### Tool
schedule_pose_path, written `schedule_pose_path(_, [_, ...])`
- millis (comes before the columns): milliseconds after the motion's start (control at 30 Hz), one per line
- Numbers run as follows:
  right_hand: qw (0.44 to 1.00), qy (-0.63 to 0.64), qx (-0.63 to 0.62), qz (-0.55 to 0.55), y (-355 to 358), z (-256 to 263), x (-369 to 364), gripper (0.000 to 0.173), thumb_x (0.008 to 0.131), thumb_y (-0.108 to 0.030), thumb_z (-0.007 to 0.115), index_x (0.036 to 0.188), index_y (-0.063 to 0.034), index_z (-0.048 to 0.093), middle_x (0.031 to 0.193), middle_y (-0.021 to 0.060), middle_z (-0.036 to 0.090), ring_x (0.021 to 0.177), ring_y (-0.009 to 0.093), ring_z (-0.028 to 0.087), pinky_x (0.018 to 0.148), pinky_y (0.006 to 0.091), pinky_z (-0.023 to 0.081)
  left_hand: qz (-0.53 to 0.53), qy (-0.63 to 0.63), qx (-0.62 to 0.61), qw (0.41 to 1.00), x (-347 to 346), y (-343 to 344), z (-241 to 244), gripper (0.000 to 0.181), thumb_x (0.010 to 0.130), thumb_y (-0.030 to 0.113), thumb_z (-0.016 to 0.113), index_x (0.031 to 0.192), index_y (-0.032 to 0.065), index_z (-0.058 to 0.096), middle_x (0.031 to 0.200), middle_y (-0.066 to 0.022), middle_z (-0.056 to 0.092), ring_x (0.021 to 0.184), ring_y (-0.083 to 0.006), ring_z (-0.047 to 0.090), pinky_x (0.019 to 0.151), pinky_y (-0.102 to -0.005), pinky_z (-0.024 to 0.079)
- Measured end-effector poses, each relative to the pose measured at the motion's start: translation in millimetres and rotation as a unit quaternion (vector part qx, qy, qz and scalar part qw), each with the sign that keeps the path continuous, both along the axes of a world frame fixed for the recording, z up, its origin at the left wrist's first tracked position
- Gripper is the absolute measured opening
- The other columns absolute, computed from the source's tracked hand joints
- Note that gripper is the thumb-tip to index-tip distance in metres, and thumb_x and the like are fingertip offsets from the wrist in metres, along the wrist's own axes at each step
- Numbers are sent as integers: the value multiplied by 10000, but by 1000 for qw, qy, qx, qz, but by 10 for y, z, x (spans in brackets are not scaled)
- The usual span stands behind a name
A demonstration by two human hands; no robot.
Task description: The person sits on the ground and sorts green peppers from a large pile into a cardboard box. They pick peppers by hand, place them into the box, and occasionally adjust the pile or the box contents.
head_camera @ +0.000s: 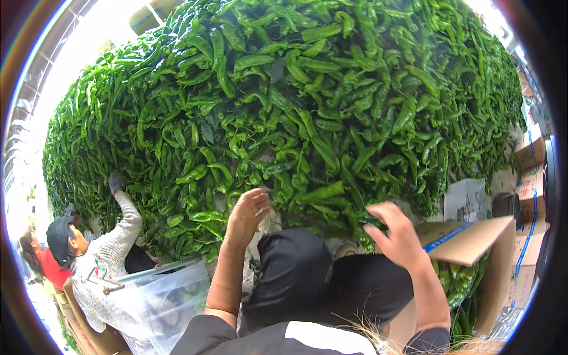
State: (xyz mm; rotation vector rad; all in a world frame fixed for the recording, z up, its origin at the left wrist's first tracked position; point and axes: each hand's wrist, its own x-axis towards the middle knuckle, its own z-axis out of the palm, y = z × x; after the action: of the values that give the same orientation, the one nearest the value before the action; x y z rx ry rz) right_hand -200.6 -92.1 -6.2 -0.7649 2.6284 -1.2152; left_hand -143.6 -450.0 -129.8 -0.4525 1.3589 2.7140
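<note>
A great heap of long green peppers (310, 106) rises before me and fills most of the view. My left hand (249, 217) is raised at the heap's lower edge, fingers slightly curled, with nothing visible in it. Over my right knee, my right hand (395, 235) is held with thumb and fingers apart. No pepper shows between them, though some lie just beyond the fingertips. Close by my right forearm stands an open cardboard box (499, 279), with green peppers (457, 284) inside and a flap carrying blue tape.
On the left, a person in a dark cap (102, 257) reaches a gloved hand (115, 181) to the heap. A clear plastic bag (168, 293) hangs between us. Taped cartons (528, 239) are stacked at right, near a white plastic sack (465, 199).
</note>
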Motion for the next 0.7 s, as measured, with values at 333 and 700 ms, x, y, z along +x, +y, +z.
schedule_pose_path(333, [947, -76, 311, -24, -2427, -2149, -2683, 450, 936, -194, 608, 1333, -18, 491, 1342, 184, 481, 1266, 356, 455, 1005, 495, 429, 1, -237, -224, 945, -706, -864, -1639, 456, 956, 401, 580, 1237, 43, 571, 1198, -70, 605, 1069, -179, 563, 902, -348, 445])
schedule_pose_path(700, [831, 206, 516, -40, -2653, -2953, -3317, 201, 861, -92, 674, 1061, -96, 678, 1233, 96, 471, 1161, 292, 377, 923, 496, 280, 156, -138, -676, 707, -472, -1676, -1790, 176, 804, 105, 675, 966, 55, 629, 1012, -141, 620, 972, -344, 562, 864, -437, 449])
